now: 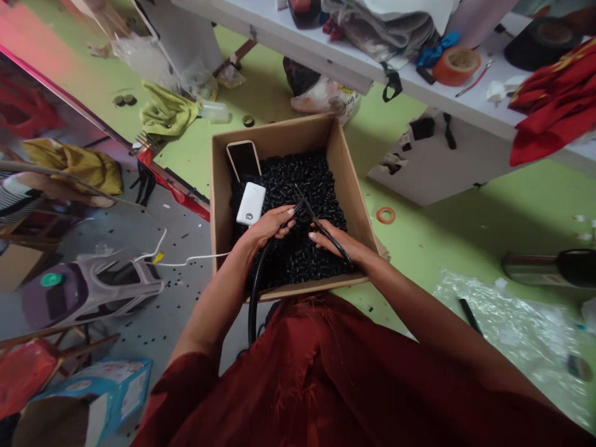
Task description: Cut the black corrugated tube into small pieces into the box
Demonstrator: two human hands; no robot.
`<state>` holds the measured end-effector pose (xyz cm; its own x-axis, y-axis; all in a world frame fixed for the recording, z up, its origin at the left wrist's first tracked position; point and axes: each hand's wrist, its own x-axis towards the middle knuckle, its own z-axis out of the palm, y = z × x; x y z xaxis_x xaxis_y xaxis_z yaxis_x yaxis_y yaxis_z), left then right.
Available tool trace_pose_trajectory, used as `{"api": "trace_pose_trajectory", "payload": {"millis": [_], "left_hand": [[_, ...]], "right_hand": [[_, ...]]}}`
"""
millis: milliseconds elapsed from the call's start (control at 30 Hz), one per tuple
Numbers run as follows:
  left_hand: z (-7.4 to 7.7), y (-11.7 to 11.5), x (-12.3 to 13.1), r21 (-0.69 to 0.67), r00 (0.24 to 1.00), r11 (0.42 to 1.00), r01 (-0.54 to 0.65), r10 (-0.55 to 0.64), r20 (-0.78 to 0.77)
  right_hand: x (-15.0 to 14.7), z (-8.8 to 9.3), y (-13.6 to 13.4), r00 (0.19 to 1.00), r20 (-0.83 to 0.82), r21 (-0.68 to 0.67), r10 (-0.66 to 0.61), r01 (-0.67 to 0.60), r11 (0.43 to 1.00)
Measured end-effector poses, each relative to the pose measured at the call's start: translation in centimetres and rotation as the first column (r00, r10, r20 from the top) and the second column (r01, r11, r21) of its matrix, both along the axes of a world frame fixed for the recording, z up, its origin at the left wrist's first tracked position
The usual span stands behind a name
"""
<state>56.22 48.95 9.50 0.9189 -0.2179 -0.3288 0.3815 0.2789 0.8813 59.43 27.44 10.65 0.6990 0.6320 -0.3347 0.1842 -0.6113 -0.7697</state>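
A brown cardboard box [272, 133] stands open below me, filled with a heap of small black plastic pieces [298, 186]. Over the heap, my left hand [265, 226] grips a black flexible hose [257, 276], which drops over the box's near wall. My right hand [333, 242] closes on a thin black strip [328, 228] that crosses the fingers. Both hands are close together. A phone [243, 160] in a pale case and a white power bank [251, 203] lie on the heap near the left wall, just beyond my left hand.
A white cable [190, 259] runs left from the box across a speckled grey floor to a grey plastic stool [88, 292]. A white shelf [372, 81] with an orange tape roll [457, 66] and red cloth [554, 105] overhangs the right. Bubble wrap [507, 335] lies at lower right.
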Motion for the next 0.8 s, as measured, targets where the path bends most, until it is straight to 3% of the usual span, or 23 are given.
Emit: {"api": "trace_pose_trajectory", "payload": {"millis": [133,600,800], "left_hand": [[-0.1,0.3,0.0,-0.045,1.0,0.999,0.019,-0.019,0.003],[0.5,0.2,-0.1,0.054,0.999,0.998,0.03,-0.028,-0.038],[0.3,0.2,-0.1,0.028,0.997,0.998,0.06,-0.059,-0.044]], "right_hand": [[-0.1,0.3,0.1,1.0,-0.013,0.021,0.007,-0.007,1.0],[-0.1,0.7,0.0,0.998,-0.066,0.025,-0.023,0.025,0.999],[-0.2,1.3,0.2,0.998,0.058,-0.034,-0.025,0.027,0.999]]}}
